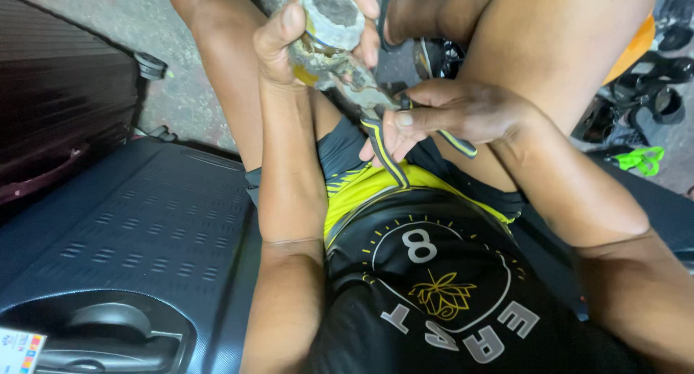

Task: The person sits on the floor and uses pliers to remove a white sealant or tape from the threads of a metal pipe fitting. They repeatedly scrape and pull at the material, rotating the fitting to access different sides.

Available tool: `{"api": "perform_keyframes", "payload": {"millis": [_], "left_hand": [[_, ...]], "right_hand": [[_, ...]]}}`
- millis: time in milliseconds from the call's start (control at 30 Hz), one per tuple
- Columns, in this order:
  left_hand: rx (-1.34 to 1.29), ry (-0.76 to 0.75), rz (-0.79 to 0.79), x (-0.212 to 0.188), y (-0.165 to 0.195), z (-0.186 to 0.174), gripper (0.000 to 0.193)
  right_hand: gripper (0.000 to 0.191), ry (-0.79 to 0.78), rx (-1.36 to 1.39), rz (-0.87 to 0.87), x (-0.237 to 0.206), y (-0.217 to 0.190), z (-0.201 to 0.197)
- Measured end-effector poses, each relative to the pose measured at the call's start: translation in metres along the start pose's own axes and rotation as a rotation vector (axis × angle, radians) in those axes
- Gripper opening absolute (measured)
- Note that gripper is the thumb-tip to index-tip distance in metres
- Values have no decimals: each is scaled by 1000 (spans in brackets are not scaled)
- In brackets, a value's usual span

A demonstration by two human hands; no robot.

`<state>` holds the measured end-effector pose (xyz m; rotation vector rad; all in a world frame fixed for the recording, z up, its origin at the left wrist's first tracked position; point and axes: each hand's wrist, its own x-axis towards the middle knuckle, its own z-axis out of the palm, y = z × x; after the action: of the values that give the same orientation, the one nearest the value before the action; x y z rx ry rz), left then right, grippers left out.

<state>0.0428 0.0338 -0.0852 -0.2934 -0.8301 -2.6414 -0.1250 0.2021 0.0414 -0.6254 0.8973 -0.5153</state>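
Pliers (376,117), striped handles squeezed in the right hand (448,117), long axis slanting up and leftward from that grip so the nose bites the crusted grey cylindrical part (329,20) clutched tight by the left hand (289,38) above the lap.

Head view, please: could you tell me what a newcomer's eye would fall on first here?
At top centre, the left hand grips a worn, crusted cylindrical part, raised in front of the person. Just below it, the right hand squeezes the black-and-yellow handles of pliers whose jaws bite the part. A dark blue hard-shell suitcase lies at lower left beside the person's lap.
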Motion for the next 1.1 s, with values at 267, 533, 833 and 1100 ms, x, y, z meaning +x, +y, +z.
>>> {"api": "perform_keyframes", "payload": {"millis": [267,533,833,1100], "left_hand": [[35,58,-56,2,4,5,68],[143,125,-177,3,9,11,59],[311,543,-52,9,-18,13,34],[15,972,146,2,-71,-57,18]], "right_hand": [[49,157,-95,-113,3,14,8],[45,344,-285,80,4,27,8],[40,692,-350,-79,21,34,8],[38,749,-299,25,19,43,27]]}}
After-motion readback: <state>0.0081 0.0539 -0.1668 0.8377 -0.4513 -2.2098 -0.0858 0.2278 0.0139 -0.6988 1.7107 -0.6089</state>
